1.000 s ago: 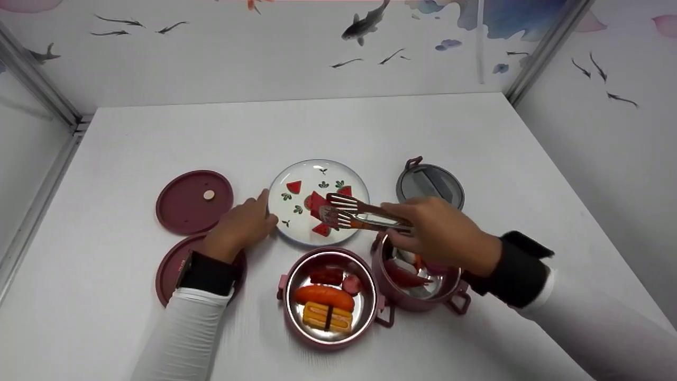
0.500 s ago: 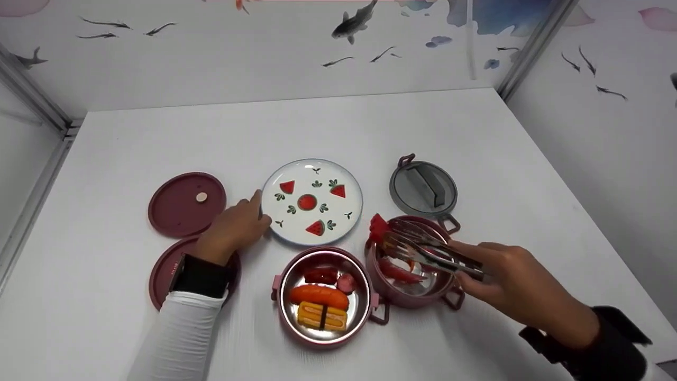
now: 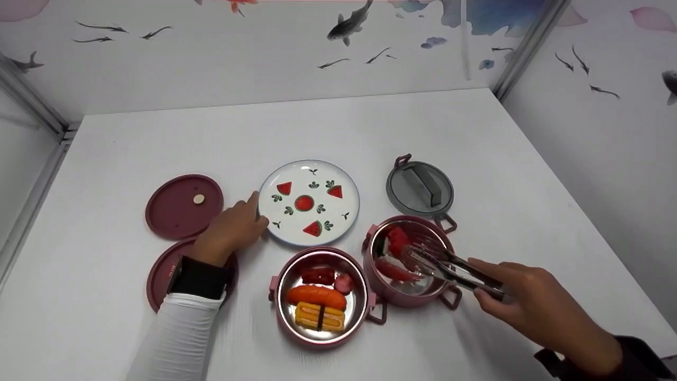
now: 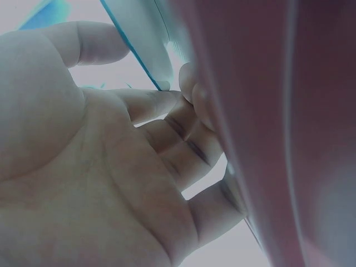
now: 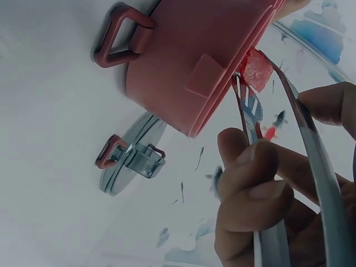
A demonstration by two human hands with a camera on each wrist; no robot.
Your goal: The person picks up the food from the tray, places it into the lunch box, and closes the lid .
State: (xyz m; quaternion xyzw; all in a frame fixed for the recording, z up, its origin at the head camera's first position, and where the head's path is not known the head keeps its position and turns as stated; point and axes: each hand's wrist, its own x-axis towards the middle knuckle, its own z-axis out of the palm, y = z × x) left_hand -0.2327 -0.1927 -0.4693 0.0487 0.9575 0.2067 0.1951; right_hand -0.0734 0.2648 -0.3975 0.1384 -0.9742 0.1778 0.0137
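Gripping tongs in right hand, with left hand relaxed, best pinching that likely light red piece mid-body beyond fingertips.

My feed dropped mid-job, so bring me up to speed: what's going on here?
A person's right-hand grip holds silvery metal tongs, with a bright red food-like piece between their tips at the mouth of the round dark-red pot on the right. The left-hand grip rests at the left edge of a round white watermelon-print plate. The nearer round dark-red pot holds several pieces, including an orange sausage shape.
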